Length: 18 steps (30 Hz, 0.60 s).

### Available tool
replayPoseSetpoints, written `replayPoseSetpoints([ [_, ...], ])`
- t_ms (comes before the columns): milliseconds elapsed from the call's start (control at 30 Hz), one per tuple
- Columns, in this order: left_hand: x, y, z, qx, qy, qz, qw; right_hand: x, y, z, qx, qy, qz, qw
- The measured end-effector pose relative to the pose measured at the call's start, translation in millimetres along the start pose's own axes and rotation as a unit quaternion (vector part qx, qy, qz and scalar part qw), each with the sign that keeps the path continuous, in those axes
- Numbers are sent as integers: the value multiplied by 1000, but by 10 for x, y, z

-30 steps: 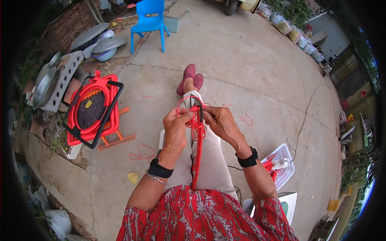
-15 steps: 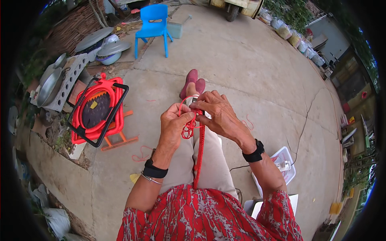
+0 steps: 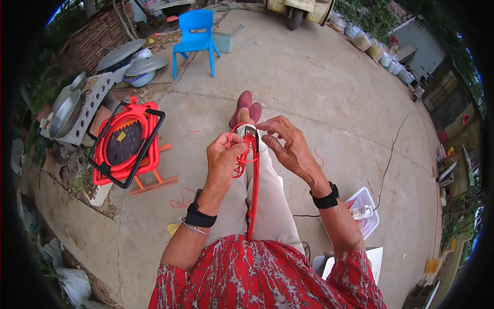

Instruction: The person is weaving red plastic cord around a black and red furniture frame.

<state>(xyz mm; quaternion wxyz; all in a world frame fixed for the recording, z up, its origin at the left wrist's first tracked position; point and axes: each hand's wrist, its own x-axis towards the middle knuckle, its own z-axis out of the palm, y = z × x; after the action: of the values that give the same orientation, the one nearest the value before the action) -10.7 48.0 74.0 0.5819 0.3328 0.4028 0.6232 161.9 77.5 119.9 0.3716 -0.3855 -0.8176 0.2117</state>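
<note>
My left hand (image 3: pixel 221 157) is closed, thumb and fingers pinching a thin red cord (image 3: pixel 240 167) whose loops hang in a small bundle beneath the fingers. Above the knees stands a dark frame piece (image 3: pixel 257 140), with red cord wound around its top end. From it a long braided red strip (image 3: pixel 254 201) runs down between my thighs to the shirt. One loop of cord arches over the top of the frame. My right hand (image 3: pixel 290 149) is beside the frame on the right, thumb and forefinger apart, with nothing visible between them; its forefinger tip is near the loop.
Left on the concrete lies a folding seat (image 3: pixel 154 118) with red cord and black bars. Beyond are a blue chair (image 3: pixel 196 33), lidded basins (image 3: pixel 140 77) and a perforated block (image 3: pixel 92 108). A white plastic basket (image 3: pixel 371 226) and cable (image 3: pixel 391 159) lie right; red cord scraps are scattered.
My right hand has drawn back to the right from the frame, its thumb and forefinger parting. The frame's wrapped top now shows, and the cord loop arches over it. My left hand keeps its pinch.
</note>
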Motion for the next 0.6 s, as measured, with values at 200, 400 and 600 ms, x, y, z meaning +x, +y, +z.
replayPoseSetpoints([
  [200, 60, -197, 2, 16, 43, 25, 999, -125, 208, 87, 140, 82, 163, 973],
  [400, 128, -305, 49, -21, 91, 24, 995, -297, 439, 196, 247, 61, 270, 929],
  [600, 145, -359, 105, -38, 54, 6, 998, -249, 356, 368, 308, -15, 322, 895],
])
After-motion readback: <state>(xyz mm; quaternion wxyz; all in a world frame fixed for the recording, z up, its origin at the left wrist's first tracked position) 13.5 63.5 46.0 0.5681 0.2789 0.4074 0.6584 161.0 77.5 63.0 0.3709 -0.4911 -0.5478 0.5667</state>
